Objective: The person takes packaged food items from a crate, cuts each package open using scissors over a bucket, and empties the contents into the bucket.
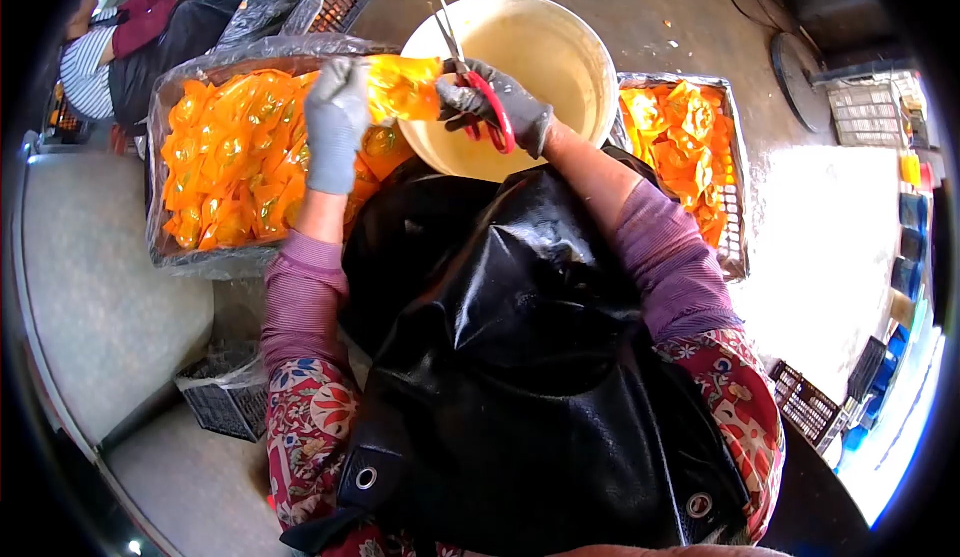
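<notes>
My left hand (337,117), in a grey glove, is closed on the left end of a shiny orange plastic packet (400,87). The packet is stretched sideways over the rim of a large cream bucket (590,42). At its other end is my right hand (522,109), gloved in darker grey and wrapped round red-handled scissors (497,117). Their blades point up and away from me, slightly apart. Whether the right fingers also pinch the packet, I cannot tell. Left of the bucket, a plastic-lined crate (160,197) holds many similar orange packets (235,147).
A white crate (735,207) on the right holds more orange pieces (680,147). My lap is covered by a black apron (530,357). At the upper left sits another person (90,72) beside black crates (270,2). A dark lined crate (225,402) stands low on the left.
</notes>
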Motion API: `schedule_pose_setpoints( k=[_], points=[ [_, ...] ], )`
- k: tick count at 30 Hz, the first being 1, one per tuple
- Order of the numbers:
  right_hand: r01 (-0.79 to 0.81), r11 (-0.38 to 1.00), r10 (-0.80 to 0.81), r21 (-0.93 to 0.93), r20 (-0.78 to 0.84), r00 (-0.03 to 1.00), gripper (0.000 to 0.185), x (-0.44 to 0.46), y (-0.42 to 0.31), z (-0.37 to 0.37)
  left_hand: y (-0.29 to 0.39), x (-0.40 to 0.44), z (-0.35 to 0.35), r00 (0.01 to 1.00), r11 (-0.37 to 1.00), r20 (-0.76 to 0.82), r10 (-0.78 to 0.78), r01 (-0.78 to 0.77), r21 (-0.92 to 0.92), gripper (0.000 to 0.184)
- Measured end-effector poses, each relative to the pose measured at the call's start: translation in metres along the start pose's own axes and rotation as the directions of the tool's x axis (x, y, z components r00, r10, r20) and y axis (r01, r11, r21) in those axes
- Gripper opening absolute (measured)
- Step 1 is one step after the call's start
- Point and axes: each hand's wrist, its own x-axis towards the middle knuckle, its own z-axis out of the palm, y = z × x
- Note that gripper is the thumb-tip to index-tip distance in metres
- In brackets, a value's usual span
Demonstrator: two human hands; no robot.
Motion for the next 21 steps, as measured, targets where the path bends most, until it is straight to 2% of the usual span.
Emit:
schedule_pose_setpoints(
  k=[1,2,3,4,6,7,8,11,13,16,18,19,21],
  points=[
    [-0.018,0.999,0.016,-0.041,-0.035,0.999,0.042,-0.005,-0.009,0.006,-0.013,0.000,0.007,0.999,0.998,0.028,0.035,-0.037,0.046,0.022],
    [-0.054,0.970,0.045,-0.236,-0.045,0.998,0.039,-0.006,-0.018,0.003,-0.012,-0.004,0.018,0.996,0.993,0.060,0.069,-0.074,0.088,0.022],
    [-0.063,0.975,0.043,-0.214,-0.096,0.994,0.038,-0.004,-0.017,0.002,-0.009,-0.011,0.026,0.999,0.987,0.036,-0.006,0.000,0.161,0.022],
    [-0.071,0.979,0.043,-0.192,-0.145,0.988,0.038,-0.004,-0.015,-0.001,-0.004,-0.018,0.034,0.993,0.995,0.064,-0.099,0.097,0.034,0.021],
    [-0.010,0.968,-0.021,-0.249,-0.124,0.992,0.036,-0.007,-0.012,-0.010,0.009,-0.030,0.047,0.951,0.933,0.138,-0.276,0.300,-0.200,0.020],
    [-0.001,0.965,-0.032,-0.263,-0.122,0.992,0.035,-0.006,-0.012,-0.010,0.002,-0.033,0.051,0.953,0.933,0.157,-0.258,0.288,-0.216,0.021],
    [0.009,0.961,-0.044,-0.277,-0.120,0.992,0.034,-0.005,-0.011,-0.011,-0.024,-0.026,0.051,0.980,0.981,0.124,-0.154,0.167,-0.096,0.024],
    [-0.090,0.973,0.052,-0.212,-0.182,0.982,0.027,-0.006,-0.007,-0.014,-0.022,-0.031,0.059,0.972,0.971,0.115,-0.206,0.217,-0.096,0.024],
    [0.032,0.947,-0.081,-0.319,-0.142,0.986,0.027,-0.003,0.002,-0.020,-0.014,-0.035,0.062,0.945,0.951,0.147,-0.293,0.304,-0.058,0.023],
    [0.225,0.856,-0.266,-0.464,-0.022,0.964,0.024,0.002,0.012,-0.027,-0.009,-0.030,0.065,0.984,0.974,-0.035,-0.174,0.178,0.143,0.025],
    [-0.128,0.974,0.102,-0.188,-0.142,0.985,0.026,-0.015,-0.029,-0.003,-0.002,-0.022,0.060,0.953,0.967,-0.169,-0.250,0.255,0.008,0.029],
    [0.009,0.997,-0.012,0.072,0.037,0.999,0.023,0.002,0.005,-0.034,-0.008,-0.015,0.053,0.935,0.961,-0.232,-0.269,0.276,-0.002,0.029],
    [-0.132,0.988,0.133,-0.080,0.006,0.991,0.029,0.004,0.013,-0.051,-0.021,-0.004,0.037,0.896,0.946,-0.317,-0.312,0.325,-0.013,0.027]
  ],
)
